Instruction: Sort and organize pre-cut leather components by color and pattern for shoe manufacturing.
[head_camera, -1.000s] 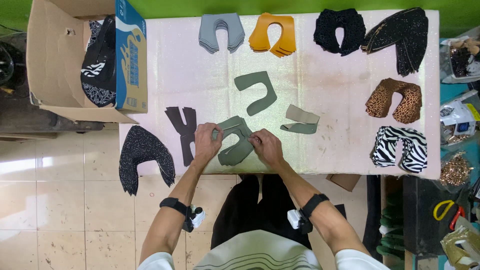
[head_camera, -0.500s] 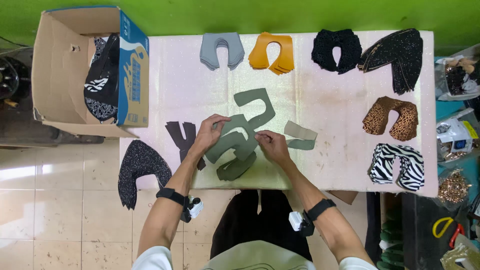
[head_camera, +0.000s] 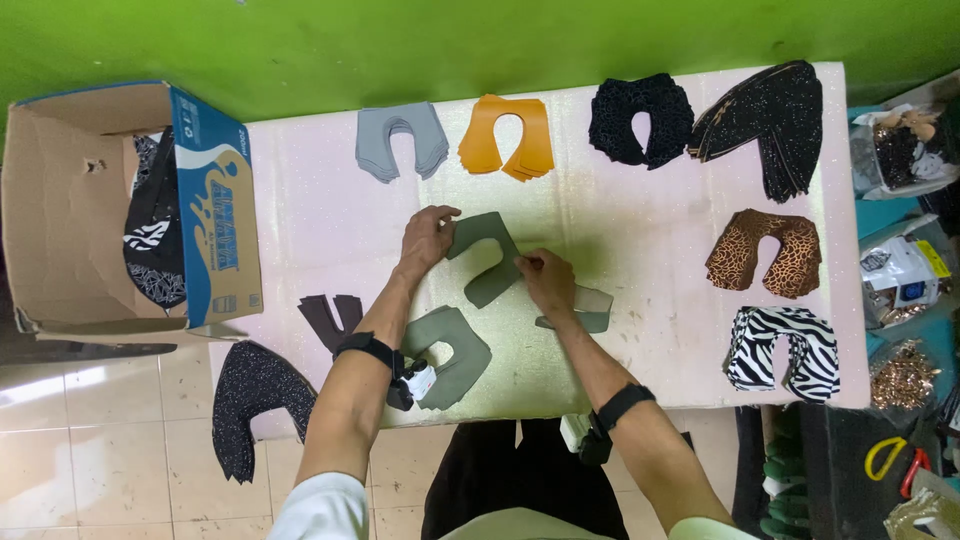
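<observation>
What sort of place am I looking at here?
Likely a small footwear or craft workshop: stacks of U-shaped cut pieces, such as the orange stack and zebra-print stack, lie sorted on a pale worktable, with a cardboard box of more pieces.

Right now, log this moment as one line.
left hand: on olive U-shaped piece | right hand: pinching same piece | olive stack: near left forearm

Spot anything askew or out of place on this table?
Yes. A black glittery piece hangs over the table's front-left corner, off the surface. The glittery black stack at the far right lies fanned and tilted, unlike the neat grey stack and orange stack.
</observation>
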